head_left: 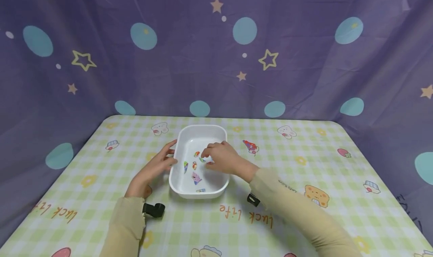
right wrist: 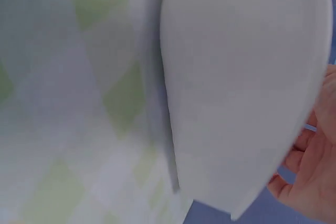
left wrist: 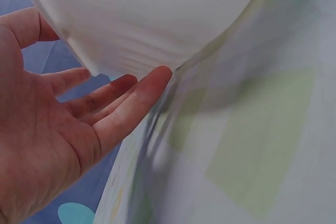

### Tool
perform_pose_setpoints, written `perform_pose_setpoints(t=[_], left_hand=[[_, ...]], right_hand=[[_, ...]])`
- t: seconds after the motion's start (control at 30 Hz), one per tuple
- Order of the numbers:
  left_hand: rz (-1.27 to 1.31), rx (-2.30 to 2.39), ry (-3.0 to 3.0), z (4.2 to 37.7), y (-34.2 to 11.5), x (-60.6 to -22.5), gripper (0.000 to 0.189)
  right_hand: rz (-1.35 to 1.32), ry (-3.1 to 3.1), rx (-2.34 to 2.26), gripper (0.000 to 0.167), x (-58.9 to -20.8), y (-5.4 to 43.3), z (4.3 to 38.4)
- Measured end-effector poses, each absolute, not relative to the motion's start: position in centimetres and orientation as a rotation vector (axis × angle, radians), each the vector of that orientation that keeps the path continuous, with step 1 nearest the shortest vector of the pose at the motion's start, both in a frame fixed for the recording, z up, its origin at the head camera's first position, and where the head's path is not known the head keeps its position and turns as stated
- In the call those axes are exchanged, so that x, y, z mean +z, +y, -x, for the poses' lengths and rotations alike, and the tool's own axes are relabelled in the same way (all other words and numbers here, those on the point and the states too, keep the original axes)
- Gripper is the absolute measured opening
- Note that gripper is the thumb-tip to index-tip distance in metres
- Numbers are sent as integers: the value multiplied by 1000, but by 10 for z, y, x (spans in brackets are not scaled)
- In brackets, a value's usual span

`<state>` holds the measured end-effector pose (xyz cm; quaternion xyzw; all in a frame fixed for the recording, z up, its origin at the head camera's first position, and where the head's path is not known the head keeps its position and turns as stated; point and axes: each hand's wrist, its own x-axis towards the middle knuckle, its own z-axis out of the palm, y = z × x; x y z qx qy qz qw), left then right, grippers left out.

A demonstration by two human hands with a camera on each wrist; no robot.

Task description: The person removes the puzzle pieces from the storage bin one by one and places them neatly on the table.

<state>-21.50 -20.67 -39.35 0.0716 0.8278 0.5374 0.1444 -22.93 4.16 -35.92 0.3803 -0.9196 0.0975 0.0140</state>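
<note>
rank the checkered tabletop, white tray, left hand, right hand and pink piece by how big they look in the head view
1. checkered tabletop
2. white tray
3. left hand and right hand: too alike to rank
4. pink piece

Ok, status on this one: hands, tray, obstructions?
Left hand touching left side of white tray. Right hand at small colourful pieces inside, grip unclear. No obstruction visible.
</note>
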Motion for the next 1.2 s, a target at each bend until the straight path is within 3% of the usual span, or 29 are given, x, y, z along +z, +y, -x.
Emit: perform_pose_setpoints(t=[0.83,1.2], left_hand=[[-207,1523,2419,215,-207,-395,69],[-207,1516,2419,214,-207,-394,68]], right_hand=[[-1174,-3098,6,53,-380,6,213],[-1194,-3061,-49,40,-382,4,213]])
